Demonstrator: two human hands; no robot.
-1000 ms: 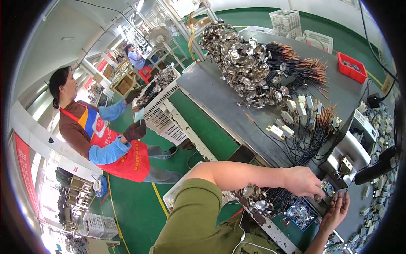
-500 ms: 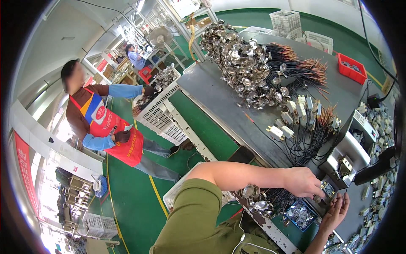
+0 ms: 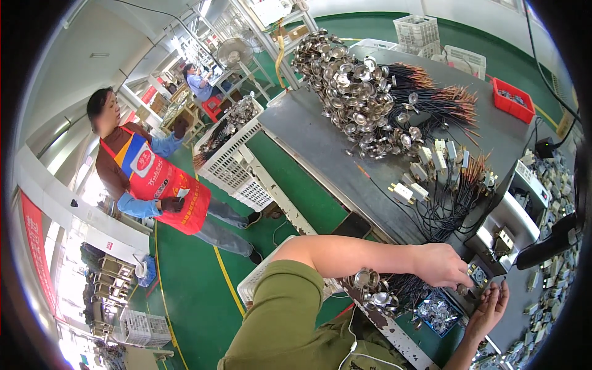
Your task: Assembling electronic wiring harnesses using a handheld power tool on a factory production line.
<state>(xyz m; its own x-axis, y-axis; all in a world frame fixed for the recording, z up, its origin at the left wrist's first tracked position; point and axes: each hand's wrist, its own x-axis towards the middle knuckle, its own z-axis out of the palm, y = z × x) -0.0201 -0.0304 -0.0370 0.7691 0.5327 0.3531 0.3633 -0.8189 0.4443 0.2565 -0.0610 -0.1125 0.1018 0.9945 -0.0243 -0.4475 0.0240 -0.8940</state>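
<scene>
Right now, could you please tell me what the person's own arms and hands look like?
The left arm wears a short olive-green fabric sleeve and is bare below it. The left hand and right hand are ungloved, with no wristband showing. No right sleeve shows.

Bright, mostly even light; left windows (image 3: 73,246) blow out white, cups (image 3: 351,80) glint. Fisheye bends straight edges; all 4 corners go black.
</scene>
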